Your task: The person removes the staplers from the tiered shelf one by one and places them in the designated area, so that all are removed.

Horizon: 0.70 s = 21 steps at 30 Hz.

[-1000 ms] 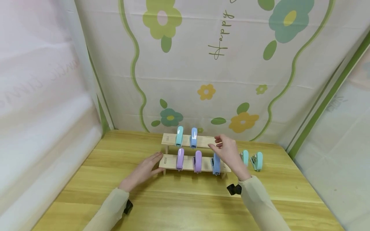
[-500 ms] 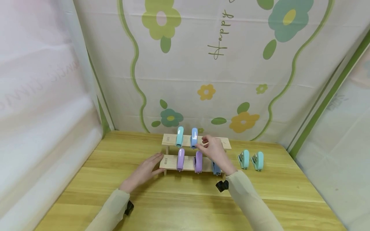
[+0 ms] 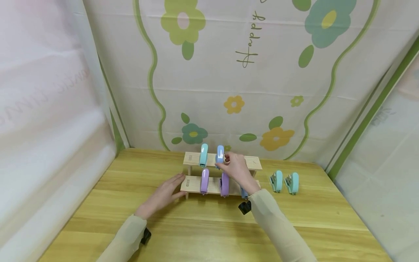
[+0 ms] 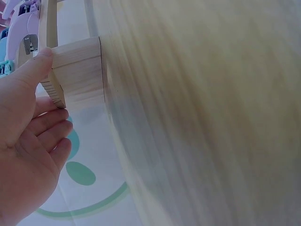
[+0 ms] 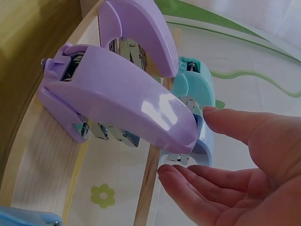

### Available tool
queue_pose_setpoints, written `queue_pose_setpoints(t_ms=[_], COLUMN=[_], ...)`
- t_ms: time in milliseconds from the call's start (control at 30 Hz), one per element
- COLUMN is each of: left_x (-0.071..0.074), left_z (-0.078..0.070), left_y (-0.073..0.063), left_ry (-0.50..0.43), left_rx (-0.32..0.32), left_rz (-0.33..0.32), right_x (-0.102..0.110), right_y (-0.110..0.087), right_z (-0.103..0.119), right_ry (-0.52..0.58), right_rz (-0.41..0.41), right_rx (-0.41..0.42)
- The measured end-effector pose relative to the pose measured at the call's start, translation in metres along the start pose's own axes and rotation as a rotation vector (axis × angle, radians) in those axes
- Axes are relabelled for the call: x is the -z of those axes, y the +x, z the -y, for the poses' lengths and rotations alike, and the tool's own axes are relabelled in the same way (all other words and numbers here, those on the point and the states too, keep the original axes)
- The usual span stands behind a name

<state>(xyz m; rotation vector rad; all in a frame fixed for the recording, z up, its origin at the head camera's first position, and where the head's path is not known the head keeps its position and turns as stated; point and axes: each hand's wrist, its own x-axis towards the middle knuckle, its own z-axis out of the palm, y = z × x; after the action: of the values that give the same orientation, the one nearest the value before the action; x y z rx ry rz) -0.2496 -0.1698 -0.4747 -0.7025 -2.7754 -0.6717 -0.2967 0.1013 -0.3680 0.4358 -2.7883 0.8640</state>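
Note:
A two-step wooden rack [image 3: 193, 186] stands on the table, bearing staplers. At its left end my left hand [image 3: 165, 193] holds the lower board; in the left wrist view, thumb and fingers of the left hand [image 4: 35, 127] lie on either side of the board's end. My right hand [image 3: 237, 169] is at the blue stapler [image 3: 220, 153] on the upper step, which shows between thumb and fingers in the right wrist view. To its left stands a teal stapler [image 3: 203, 154]. Two purple staplers [image 3: 204, 181] and another blue stapler [image 3: 244, 193], partly hidden by my right wrist, occupy the lower step.
Two teal staplers [image 3: 277, 181] stand on the wooden table [image 3: 196, 233], right of the rack. A flowered curtain [image 3: 203, 80] rises close behind the rack, with a pale curtain [image 3: 49, 127] along the left side.
My right hand has moved left along the upper step, from its right end to the blue stapler. The left hand stays at the rack's left end.

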Motion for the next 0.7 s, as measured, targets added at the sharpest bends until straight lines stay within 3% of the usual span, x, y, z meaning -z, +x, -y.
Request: queue_pose_setpoints(t_ms=[233,700], left_x=[0.0003,0.0002], left_z=[0.0003,0.0020], left_y=[0.0002,-0.0014], left_ry=[0.006,-0.003], left_rx=[0.007,-0.002], left_rz=[0.010,0.000], right_x=[-0.0030,-0.0023], right_y=[0.0029,0.0074], right_z=[0.0040,0.0067], right_ry=[0.044,0.016], right_rz=[0.002,0.039], right_rx=[-0.018,-0.077])
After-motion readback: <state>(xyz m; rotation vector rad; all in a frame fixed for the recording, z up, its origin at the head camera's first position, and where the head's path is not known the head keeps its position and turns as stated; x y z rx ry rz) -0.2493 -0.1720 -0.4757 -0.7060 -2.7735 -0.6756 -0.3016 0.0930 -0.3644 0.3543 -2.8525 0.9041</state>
